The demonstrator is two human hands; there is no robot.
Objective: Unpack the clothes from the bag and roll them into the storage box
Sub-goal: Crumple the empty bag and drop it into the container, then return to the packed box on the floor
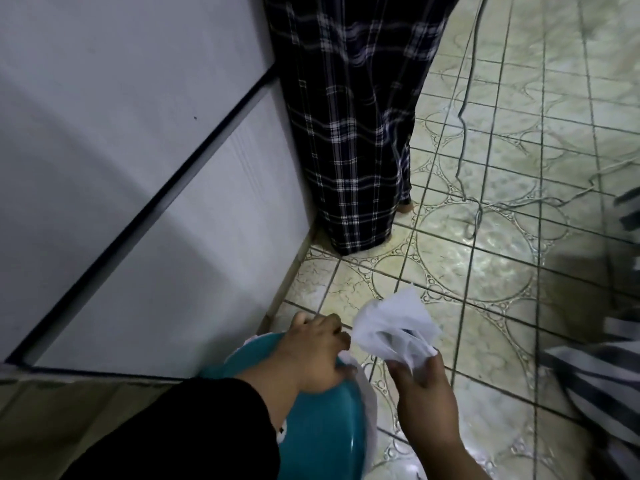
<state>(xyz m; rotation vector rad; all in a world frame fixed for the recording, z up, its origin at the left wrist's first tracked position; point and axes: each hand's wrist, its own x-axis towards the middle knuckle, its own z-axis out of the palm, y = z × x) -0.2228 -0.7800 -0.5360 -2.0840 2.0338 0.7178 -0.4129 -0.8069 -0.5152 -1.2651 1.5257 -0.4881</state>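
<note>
A white plastic bag is bunched up low in the middle of the view, above the tiled floor. My right hand grips its lower end from below. My left hand, in a black sleeve, pinches another part of the same bag at its left edge and rests over a teal plastic tub. More white plastic hangs along the tub's right side. What the bag contains is hidden. No storage box is identifiable besides the teal tub.
A white cabinet or appliance fills the left side. Another person in a dark plaid skirt stands barefoot ahead. A thin cable trails over the patterned tiles. Striped fabric lies at the right edge.
</note>
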